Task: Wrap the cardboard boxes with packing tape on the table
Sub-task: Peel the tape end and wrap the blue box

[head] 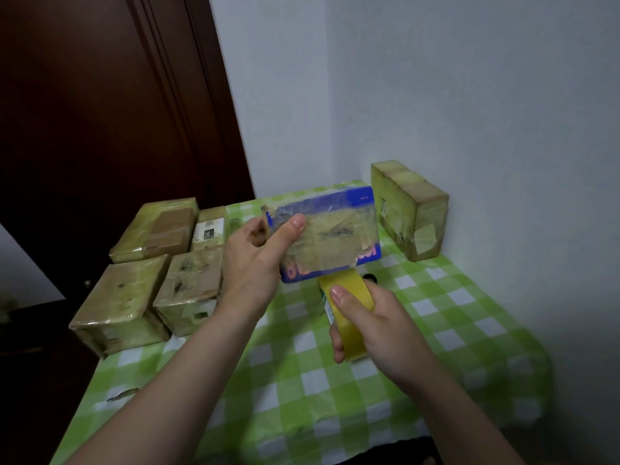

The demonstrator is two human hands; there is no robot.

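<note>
Currently, the left hand (pixel 250 260) grips the blue, partly taped cardboard box (pixel 327 234) aloft; the right hand (pixel 372 325) clasps the yellow packing-tape roll (pixel 349 317) beneath it. Wrapping appears underway; next, probably draw tape around the near face.

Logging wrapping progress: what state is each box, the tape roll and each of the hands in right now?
blue box: lifted off the table, partly taped, gripped by left hand
tape roll: gripped by right hand, touching the blue box's lower edge
four boxes on the left: taped, lying on the table
box by the wall: taped, standing on edge
</note>
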